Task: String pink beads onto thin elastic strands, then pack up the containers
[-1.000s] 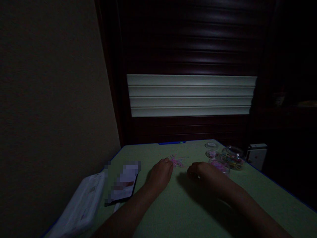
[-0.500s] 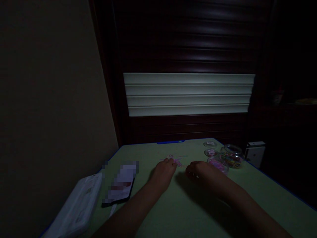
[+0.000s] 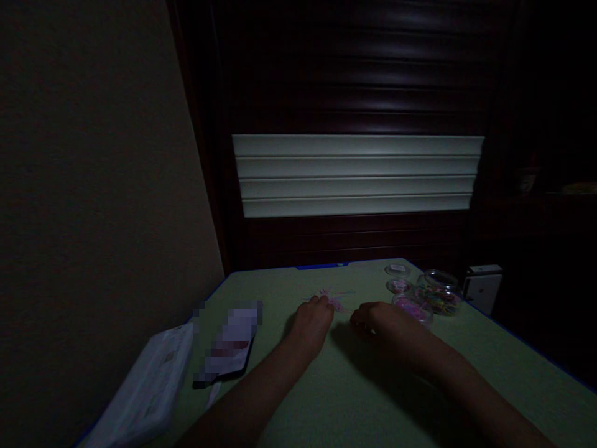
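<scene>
A small pink bundle of thin strands or bands (image 3: 336, 301) lies toward the far middle of the table. My left hand (image 3: 313, 320) rests against its near side, fingers curled closed on it. To the right, my right hand (image 3: 381, 320) hovers low over the table with thumb and fingers pinched together. A faint thin line runs from the bundle toward those fingertips, but what they hold is too dark and small to make out. By the right hand stands a clear round dish of pink bands (image 3: 411, 307), partly hidden behind the wrist.
Farther right are a clear jar of coloured bands (image 3: 437, 294), a small dish (image 3: 399, 285) and a clear lid (image 3: 397, 269). On the left lie a phone (image 3: 231, 342) with a blurred screen and a long white case (image 3: 144, 386). The green table (image 3: 354, 398) meets a wall.
Both hands hold almost the same poses at the pink bundle. The whole view has shifted very slightly.
</scene>
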`<state>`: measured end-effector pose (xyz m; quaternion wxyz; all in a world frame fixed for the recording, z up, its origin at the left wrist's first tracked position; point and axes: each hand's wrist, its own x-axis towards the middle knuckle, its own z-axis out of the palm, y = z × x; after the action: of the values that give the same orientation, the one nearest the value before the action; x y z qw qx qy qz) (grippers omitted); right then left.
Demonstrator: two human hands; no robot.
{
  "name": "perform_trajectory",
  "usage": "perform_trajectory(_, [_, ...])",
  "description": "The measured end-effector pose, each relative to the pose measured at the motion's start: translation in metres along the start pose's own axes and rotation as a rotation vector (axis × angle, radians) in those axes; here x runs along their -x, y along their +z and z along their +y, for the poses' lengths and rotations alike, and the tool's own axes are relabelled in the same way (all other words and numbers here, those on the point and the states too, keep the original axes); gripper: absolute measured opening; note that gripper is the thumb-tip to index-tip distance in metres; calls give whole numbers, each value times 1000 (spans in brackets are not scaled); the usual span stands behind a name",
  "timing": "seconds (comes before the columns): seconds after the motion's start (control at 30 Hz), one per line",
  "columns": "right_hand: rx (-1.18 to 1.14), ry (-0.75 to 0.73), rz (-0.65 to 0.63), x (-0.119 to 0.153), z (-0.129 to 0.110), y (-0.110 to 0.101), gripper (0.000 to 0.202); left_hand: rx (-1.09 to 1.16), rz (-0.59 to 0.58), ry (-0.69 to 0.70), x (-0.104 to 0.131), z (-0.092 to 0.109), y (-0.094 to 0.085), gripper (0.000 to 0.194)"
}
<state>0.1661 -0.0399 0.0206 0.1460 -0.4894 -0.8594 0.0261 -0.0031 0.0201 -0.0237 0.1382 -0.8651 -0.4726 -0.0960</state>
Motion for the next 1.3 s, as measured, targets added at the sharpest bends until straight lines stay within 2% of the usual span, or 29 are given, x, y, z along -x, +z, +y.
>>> perform_trajectory(0.43, [-20,-1,9,-1,4,2,21,-11,31,-27,4,-4,4,34])
perform_trajectory(0.7, [-37,-3,28,-1,3,0,21,50,86,-45,11,-8,6,30])
perform_trajectory(0.93, [-53,5,65,-1,3,-2,20,291,215,-125,12,-2,5,19])
perform_trajectory(1.1, [-63,-20,113,-1,4,-1,21,495,320,-169,13,6,0,19])
perform_trajectory(1.3, [-71,-27,174,-3,7,4,23,734,391,-190,15,13,-7,20])
